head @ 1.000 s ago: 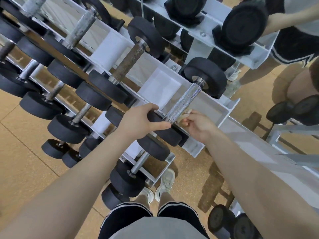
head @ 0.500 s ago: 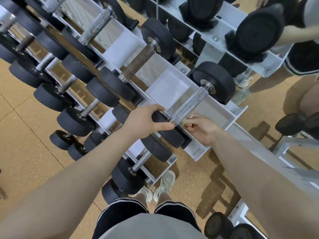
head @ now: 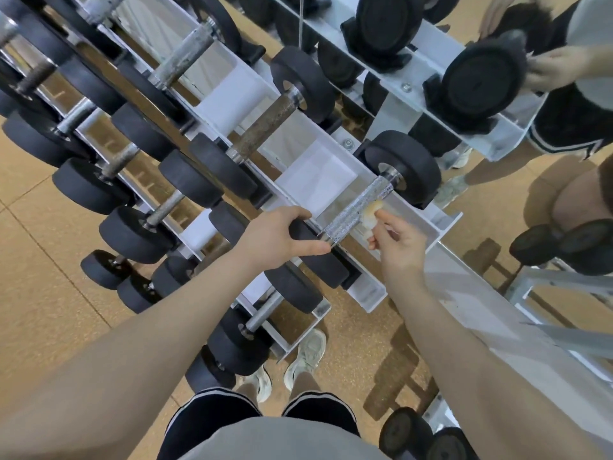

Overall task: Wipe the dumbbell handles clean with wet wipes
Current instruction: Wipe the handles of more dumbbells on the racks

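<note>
While our left hand [head: 278,239] grips the dumbbell's near head [head: 318,250], our right hand [head: 398,242], pinching the wet wipe [head: 370,215], has advanced from the handle's [head: 356,210] lower end to centre frame; the upper half remains unwiped.

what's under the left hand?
The left hand grips the near black head of the dumbbell on the rack. Its shiny handle emerges beyond the thumb; the head's top is covered by the hand.

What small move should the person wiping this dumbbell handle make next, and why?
Probably slide the wipe on up the handle toward the far weight. The right hand pinches it against the handle's middle, the upper stretch looks unwiped, and the left hand steadies the near weight.
</note>
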### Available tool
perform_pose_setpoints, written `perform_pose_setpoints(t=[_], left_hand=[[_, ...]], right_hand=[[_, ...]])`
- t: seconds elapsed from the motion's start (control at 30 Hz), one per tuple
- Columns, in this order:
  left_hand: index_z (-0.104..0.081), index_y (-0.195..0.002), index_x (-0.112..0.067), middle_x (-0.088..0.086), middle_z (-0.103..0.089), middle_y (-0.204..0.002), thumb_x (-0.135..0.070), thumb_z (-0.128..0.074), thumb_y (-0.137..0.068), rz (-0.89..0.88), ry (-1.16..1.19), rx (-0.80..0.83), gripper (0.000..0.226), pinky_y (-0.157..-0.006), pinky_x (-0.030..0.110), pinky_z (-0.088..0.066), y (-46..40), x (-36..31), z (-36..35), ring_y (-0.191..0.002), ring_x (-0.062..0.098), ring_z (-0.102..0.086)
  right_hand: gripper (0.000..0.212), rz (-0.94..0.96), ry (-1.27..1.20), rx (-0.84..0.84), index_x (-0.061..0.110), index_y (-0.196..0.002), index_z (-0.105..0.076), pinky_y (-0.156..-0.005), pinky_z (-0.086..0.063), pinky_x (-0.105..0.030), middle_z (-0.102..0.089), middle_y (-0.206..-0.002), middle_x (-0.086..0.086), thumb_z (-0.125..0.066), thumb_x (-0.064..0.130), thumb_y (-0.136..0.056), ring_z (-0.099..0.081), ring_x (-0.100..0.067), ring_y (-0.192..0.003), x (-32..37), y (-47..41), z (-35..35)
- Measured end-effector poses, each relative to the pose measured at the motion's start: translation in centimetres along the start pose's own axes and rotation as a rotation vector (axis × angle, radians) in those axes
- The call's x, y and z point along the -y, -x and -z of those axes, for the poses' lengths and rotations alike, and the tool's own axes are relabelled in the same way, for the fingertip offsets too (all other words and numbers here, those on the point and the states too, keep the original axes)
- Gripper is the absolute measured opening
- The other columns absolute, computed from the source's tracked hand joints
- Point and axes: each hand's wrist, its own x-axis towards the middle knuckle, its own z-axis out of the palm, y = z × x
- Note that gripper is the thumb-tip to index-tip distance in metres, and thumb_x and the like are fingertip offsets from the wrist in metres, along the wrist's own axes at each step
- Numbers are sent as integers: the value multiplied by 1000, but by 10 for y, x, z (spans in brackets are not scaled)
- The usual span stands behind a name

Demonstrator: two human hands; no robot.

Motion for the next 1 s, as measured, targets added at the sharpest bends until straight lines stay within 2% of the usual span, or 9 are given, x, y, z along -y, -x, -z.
perform_pose_setpoints(t=[0.1,0.23,0.4,0.47,0.57,0.67,0.83,0.9,1.0], left_hand=[[-47,-132,-18,-1,-51,-133,-55,-65,-71,-9,6,-12,74,-94,26,-37,0,2,-1,-120,17,-48],[-46,-132,-18,-2,-50,-135,-57,-64,-73,-39,-4,-22,72,-95,25,-35,0,6,-3,-122,16,-46],[-41,-136,-16,0,-44,-140,-65,-57,-66,-110,32,35,87,-103,29,-33,-2,17,1,-127,18,-41],[-39,-137,-16,1,-44,-138,-68,-59,-62,-102,93,60,93,-105,35,-37,2,23,2,-125,19,-43],[-34,-140,-18,0,-39,-142,-60,-66,-70,-93,155,62,87,-104,31,-34,6,29,-1,-127,16,-40],[-30,-142,-17,1,-34,-146,-45,-63,-82,-112,133,36,74,-95,18,-25,7,28,-3,-131,15,-34],[-22,-146,-12,5,-29,-150,-46,-55,-86,-147,66,26,76,-100,22,-27,14,23,-4,-135,19,-32],[-21,-146,-13,5,-29,-151,-45,-52,-89,-152,32,12,73,-103,25,-29,20,23,-3,-135,20,-33],[-29,-144,-14,5,-39,-145,-40,-50,-92,-208,-8,-22,62,-105,30,-33,32,31,1,-130,20,-40]], right_hand=[[29,263,331,201,13,-103,-67,-71,-48,-15,-59,-94,7,-49,-5,-90,-55,-7,-72,-11,19,-3],[26,533,587,222,3,-97,-72,-73,-37,-1,-57,-92,4,-51,-7,-85,-53,-4,-79,-5,20,-5],[30,501,638,-57,5,-106,-70,-77,-41,-21,-50,-95,0,-48,-7,-88,-49,-13,-85,26,-10,-3],[29,463,713,-4,5,-108,-68,-75,-34,-10,-44,-97,-1,-47,-2,-90,-44,-13,-89,33,-10,-10],[22,397,867,157,8,-107,-65,-68,-30,-20,-40,-95,2,-48,10,-93,-39,-12,-82,25,1,-19],[13,414,867,191,19,-80,-52,-55,-25,-24,-36,-70,1,-57,11,-89,-34,-11,-60,25,18,-24],[31,429,938,458,5,-112,-66,-69,-28,-11,-45,-94,-1,-44,-2,-92,-41,-13,-87,27,31,-18],[33,293,864,481,0,-111,-66,-66,-30,1,-51,-82,1,-44,-10,-89,-49,-9,-79,38,34,-13],[32,67,548,262,5,-100,-70,-52,-35,-3,-54,-61,12,-46,-12,-86,-49,5,-49,50,47,-2]])
